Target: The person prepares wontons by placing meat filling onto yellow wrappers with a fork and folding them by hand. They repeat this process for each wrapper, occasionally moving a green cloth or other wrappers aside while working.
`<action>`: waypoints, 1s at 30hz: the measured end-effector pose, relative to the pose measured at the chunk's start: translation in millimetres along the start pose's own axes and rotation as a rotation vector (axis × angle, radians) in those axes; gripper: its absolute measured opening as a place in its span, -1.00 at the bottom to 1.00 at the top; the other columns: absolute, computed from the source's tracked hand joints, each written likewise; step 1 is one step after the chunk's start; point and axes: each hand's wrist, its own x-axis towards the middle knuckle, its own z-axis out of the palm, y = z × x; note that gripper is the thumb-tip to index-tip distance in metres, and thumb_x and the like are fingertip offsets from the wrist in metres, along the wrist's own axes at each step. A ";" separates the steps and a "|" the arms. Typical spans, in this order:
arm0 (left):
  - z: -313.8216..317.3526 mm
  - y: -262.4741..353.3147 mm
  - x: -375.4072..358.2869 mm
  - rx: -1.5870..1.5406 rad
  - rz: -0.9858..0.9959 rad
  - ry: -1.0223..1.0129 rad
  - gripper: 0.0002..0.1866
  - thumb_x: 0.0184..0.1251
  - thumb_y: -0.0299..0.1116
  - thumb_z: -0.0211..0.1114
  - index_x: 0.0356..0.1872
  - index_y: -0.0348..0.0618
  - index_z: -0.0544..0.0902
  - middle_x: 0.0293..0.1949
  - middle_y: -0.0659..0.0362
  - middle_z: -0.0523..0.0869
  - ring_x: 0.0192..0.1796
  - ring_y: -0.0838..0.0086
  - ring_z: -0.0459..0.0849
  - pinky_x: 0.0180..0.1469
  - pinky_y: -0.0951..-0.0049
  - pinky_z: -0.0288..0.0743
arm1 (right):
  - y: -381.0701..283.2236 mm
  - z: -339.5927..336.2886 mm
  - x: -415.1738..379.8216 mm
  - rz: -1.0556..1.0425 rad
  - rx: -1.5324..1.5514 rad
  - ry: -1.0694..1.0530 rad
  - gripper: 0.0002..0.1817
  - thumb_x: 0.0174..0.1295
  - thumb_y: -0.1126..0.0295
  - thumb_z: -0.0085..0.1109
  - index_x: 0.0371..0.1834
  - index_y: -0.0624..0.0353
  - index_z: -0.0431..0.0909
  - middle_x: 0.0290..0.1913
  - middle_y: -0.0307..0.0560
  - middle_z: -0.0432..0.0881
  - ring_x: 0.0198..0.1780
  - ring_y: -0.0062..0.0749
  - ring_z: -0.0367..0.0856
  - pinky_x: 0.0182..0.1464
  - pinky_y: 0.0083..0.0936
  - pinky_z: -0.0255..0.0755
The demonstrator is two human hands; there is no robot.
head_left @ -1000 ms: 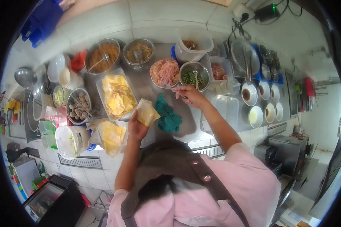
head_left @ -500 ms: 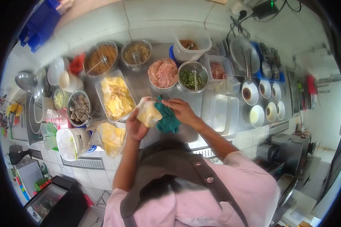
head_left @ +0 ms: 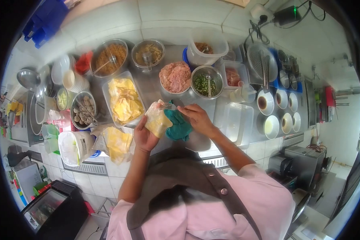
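Observation:
My left hand [head_left: 146,138] is closed on a pale yellow dough wrapper [head_left: 158,123], held up above the worktop. In my right hand [head_left: 199,120] is a small thin utensil [head_left: 170,106], pinched between the fingers. Its far end lies at the wrapper's upper edge, by a smear of pinkish filling; its exact shape is too small to tell. Behind and below the wrapper, a teal cloth [head_left: 178,130] rests on the steel counter. Just beyond my hands stands a bowl heaped with pink minced meat [head_left: 175,76].
Left of my hands are a tray of yellow wrappers [head_left: 124,102], more wrappers on plastic [head_left: 119,144] and a bowl of meatballs [head_left: 83,110]. Chopped greens [head_left: 206,85] stand behind. To the right are a clear container [head_left: 240,124] and several small bowls with dark sauce [head_left: 266,103].
My right hand has shifted slightly right and down, drawing the utensil a little back along the wrapper's edge. The left hand still holds the wrapper, now tilted slightly differently.

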 end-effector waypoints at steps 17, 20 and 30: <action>-1.2 4.8 25.8 0.009 -0.026 -0.046 -0.40 0.53 -0.19 -0.05 0.49 -0.25 0.20 0.46 -0.03 0.34 0.47 0.09 0.32 0.52 0.02 0.10 | -4.3 -8.9 11.7 0.042 -0.005 0.056 -0.37 0.05 0.78 0.05 0.22 0.01 0.63 -0.06 -0.02 0.67 -0.03 -0.10 0.61 0.09 -0.36 0.49; -1.9 1.9 19.5 -0.028 -0.030 -0.054 -0.40 0.53 -0.19 -0.05 0.49 -0.25 0.20 0.46 -0.04 0.34 0.47 0.08 0.32 0.53 0.02 0.08 | -6.7 -12.0 13.6 0.056 0.029 0.033 -0.36 0.05 0.79 0.05 0.21 0.01 0.64 -0.07 -0.02 0.68 -0.04 -0.12 0.61 0.07 -0.37 0.51; -19.5 15.9 23.7 -0.057 -0.008 -0.011 -0.41 0.53 -0.18 -0.04 0.47 -0.28 0.22 0.45 -0.06 0.35 0.48 0.07 0.31 0.53 0.01 0.09 | 1.1 -17.7 7.8 0.259 0.214 -0.013 -0.41 0.14 0.79 0.00 0.21 0.03 0.62 -0.14 -0.03 0.68 -0.13 -0.21 0.65 0.00 -0.46 0.51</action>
